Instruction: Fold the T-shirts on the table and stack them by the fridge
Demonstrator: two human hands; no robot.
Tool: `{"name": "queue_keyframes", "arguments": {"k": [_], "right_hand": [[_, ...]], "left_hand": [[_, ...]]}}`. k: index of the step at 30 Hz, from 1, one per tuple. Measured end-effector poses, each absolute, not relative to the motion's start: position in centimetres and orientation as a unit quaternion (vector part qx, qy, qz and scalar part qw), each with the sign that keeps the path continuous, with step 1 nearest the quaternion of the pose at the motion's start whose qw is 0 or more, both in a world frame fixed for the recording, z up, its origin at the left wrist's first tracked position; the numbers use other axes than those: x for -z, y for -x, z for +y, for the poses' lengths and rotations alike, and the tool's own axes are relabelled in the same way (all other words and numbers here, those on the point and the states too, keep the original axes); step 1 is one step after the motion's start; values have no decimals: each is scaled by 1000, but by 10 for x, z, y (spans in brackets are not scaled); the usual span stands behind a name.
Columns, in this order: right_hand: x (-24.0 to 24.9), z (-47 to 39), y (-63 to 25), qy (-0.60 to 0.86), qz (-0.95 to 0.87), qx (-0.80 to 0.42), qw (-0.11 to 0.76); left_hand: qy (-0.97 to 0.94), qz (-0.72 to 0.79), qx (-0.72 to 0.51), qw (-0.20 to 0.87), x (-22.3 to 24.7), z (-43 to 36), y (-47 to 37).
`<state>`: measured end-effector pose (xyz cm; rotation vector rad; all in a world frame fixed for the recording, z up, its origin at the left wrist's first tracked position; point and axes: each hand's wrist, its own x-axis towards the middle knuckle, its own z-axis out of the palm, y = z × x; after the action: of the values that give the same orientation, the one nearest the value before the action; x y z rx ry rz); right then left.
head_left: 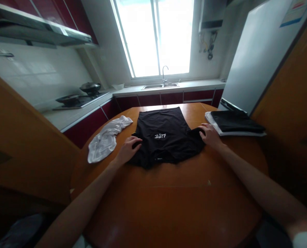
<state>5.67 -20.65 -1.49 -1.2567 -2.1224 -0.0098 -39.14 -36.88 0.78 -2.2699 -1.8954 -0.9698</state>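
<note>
A black T-shirt (166, 125) with white lettering lies spread on the wooden table, its collar towards me and its hem at the far side. My left hand (129, 148) is at the shirt's left edge by the sleeve, thumb and fingers closed on the cloth. At the opposite sleeve, my right hand (210, 135) pinches the fabric, which is lifted a little there. The fingertips of both hands are partly hidden against the dark cloth.
A crumpled white garment (105, 139) lies on the left of the round table (174, 206). Folded black and white clothes (237, 122) are stacked at the right. Beyond stand a counter with a sink (153, 86), a stove with pans (90, 87), and a fridge (256, 51).
</note>
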Motion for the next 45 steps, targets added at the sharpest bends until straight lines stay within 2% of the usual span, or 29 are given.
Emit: {"name": "queue_keyframes", "arguments": {"k": [3,6,11,16,22,27,29,31,34,36,38,41,43,45], "right_hand": [[22,-209,-44,477,-818,27,321],[31,-205,-42,538,-782,30,313],[37,-194,-50,611,-742,-33,275],[34,-181,-59,603,-726,-77,322],[39,-170,-67,608,-718,-126,314],[43,-167,-70,617,-726,-118,280],[42,-168,-71,610,-733,-132,272],[37,-172,-71,608,-735,-117,276],[21,-189,-67,610,-727,-7,316],[8,-211,-56,562,-751,30,345],[-2,-239,-40,440,-831,-30,340],[-7,-281,-12,215,-938,-144,231],[-6,-300,3,152,-959,-162,174],[-5,-308,10,132,-965,-168,153]], "left_hand": [[659,-696,277,74,3,-362,413],[631,-728,266,33,8,-360,428],[614,-748,251,-23,-1,-361,443],[473,-822,313,55,-16,-368,485],[436,-865,246,35,-14,-383,511],[530,-781,284,168,-18,-379,466],[644,-691,307,116,-22,-379,439],[763,-579,287,-8,-26,-383,409],[862,-443,210,-125,-27,-393,367],[887,-407,175,-132,-25,-399,346],[897,-397,156,-114,-21,-401,334],[900,-398,151,-96,-14,-398,330],[897,-399,160,-104,-11,-396,333],[895,-395,168,-123,-10,-395,335]]}}
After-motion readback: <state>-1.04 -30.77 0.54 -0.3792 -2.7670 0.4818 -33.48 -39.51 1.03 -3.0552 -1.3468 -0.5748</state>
